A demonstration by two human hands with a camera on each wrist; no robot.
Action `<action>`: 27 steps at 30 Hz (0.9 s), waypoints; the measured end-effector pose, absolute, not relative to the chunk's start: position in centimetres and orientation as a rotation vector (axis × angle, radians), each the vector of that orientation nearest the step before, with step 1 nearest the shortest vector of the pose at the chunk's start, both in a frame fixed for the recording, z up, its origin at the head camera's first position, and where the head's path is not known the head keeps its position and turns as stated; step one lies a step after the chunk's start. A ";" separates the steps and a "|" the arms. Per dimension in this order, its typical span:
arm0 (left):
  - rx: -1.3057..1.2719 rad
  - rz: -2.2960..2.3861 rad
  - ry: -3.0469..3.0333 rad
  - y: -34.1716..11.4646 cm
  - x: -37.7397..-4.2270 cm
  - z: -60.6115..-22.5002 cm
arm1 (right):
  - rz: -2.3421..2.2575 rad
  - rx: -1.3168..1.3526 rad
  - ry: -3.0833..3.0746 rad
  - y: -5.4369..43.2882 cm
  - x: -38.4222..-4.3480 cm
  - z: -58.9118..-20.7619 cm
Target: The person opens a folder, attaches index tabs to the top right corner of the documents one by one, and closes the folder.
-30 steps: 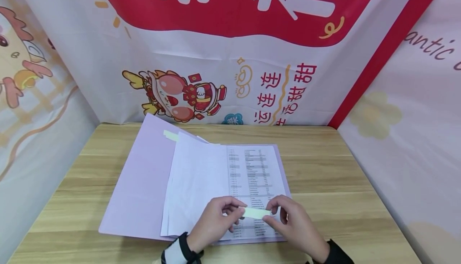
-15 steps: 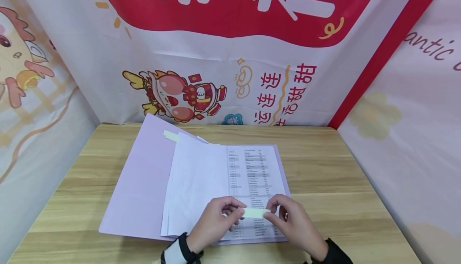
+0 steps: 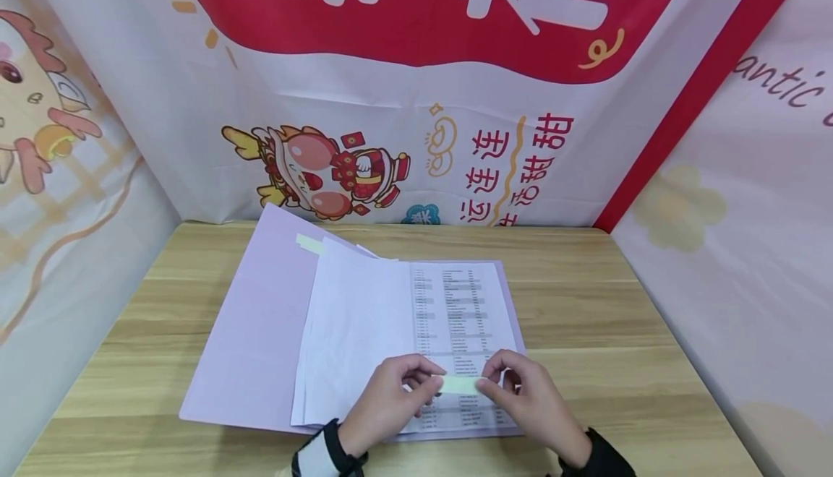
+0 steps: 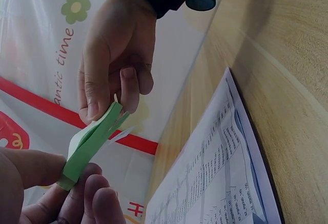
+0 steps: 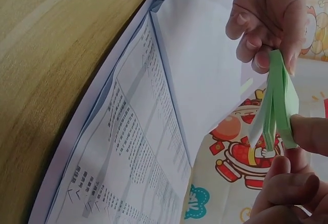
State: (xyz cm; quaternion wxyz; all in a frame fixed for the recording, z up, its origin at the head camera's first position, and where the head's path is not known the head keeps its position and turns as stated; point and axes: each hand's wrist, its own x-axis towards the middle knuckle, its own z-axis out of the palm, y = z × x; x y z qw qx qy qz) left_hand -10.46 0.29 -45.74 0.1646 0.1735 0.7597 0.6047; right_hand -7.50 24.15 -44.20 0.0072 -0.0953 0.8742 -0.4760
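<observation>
Both hands hold a narrow pale-green pad of sticky notes (image 3: pixel 459 384) above the open folder's printed page. My left hand (image 3: pixel 393 394) pinches one end between thumb and fingers. The opposite end is pinched by my right hand (image 3: pixel 530 394). From the side, in the right wrist view, the pad (image 5: pixel 287 98) appears as a thin block whose layers spread apart at the right hand's end, with a whitish slip hanging beside it. The left wrist view also shows gaps between the layers of the pad (image 4: pixel 84 149).
A lilac folder (image 3: pixel 247 347) lies open on the wooden table (image 3: pixel 605 361). White sheets (image 3: pixel 354 332) stand partly lifted left of the printed page (image 3: pixel 449 311). A green sticky tab (image 3: pixel 309 246) pokes out at their top. Printed cloth (image 3: pixel 364 87) hangs behind the table.
The right hand has shifted very slightly upward, and the visible face of the pad looks a little narrower. The left hand and the folder stay in place.
</observation>
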 end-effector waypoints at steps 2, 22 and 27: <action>0.494 1.723 2.168 0.3 -10.5 -45.7 | -1.489 -0.312 2.754 24.1 -7.6 -44.2; 0.492 1.730 2.160 0.3 -10.3 -45.8 | -1.621 -0.358 2.592 23.4 -7.4 -42.9; 0.491 1.742 2.121 0.3 -10.2 -45.8 | -1.690 -0.418 2.543 23.0 -7.4 -42.2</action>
